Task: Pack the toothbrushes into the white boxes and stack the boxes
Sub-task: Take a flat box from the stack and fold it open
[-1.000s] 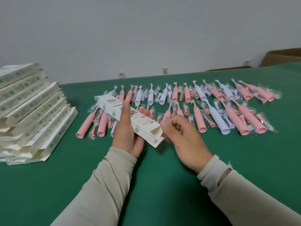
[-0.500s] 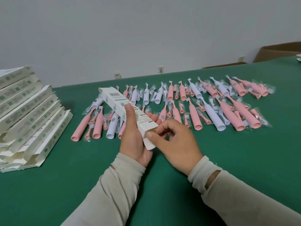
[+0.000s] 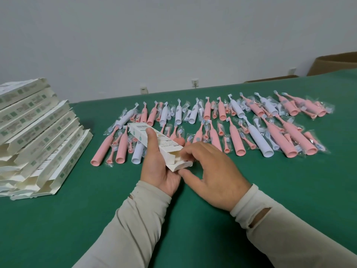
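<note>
Head view: my left hand (image 3: 156,167) grips the white box (image 3: 154,146) above the bench's (image 3: 289,190) middle — my right hand (image 3: 210,176) pinches its open end flap. Toothbrushes (image 3: 212,124) line the far edge; box stack (image 3: 36,136) at the left edge.

Matt green felt-like cloth covers the table (image 3: 289,190). At nine o'clock the stack of boxes (image 3: 38,136) is thin white card, printed outside, raw cream inside. Toward one o'clock the toothbrushes (image 3: 231,122) are smooth pink and white plastic, many in crinkled glossy clear wrappers. Both sleeves (image 3: 135,229) are soft beige knit.
</note>
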A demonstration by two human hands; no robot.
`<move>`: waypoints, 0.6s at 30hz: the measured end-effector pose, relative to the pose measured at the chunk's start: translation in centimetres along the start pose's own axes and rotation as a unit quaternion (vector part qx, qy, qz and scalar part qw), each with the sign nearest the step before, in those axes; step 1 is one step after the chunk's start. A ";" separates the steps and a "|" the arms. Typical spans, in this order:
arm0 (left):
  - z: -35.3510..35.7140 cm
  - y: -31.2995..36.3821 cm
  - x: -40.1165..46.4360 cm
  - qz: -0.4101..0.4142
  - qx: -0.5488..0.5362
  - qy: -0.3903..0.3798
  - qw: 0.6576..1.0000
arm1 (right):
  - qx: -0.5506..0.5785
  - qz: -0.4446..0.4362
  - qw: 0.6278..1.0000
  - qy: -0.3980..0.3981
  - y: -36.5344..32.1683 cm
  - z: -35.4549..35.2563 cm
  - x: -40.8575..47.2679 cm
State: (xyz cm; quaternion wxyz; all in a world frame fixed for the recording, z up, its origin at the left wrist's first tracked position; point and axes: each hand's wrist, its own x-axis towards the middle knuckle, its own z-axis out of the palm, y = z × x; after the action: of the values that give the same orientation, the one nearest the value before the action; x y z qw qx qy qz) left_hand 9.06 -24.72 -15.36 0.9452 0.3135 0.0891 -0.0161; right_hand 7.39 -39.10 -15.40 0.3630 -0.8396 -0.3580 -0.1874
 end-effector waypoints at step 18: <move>1.4 -0.9 -1.2 0.018 0.020 -0.074 0.997 | 0.027 0.014 0.994 0.103 0.8 -0.3 0.0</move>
State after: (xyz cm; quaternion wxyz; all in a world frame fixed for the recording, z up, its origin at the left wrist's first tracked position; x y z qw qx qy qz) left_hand 8.01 -26.28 -14.54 0.9429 0.3320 0.0132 -0.0244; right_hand 7.94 -39.72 -15.53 0.4228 -0.8108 -0.3115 -0.2585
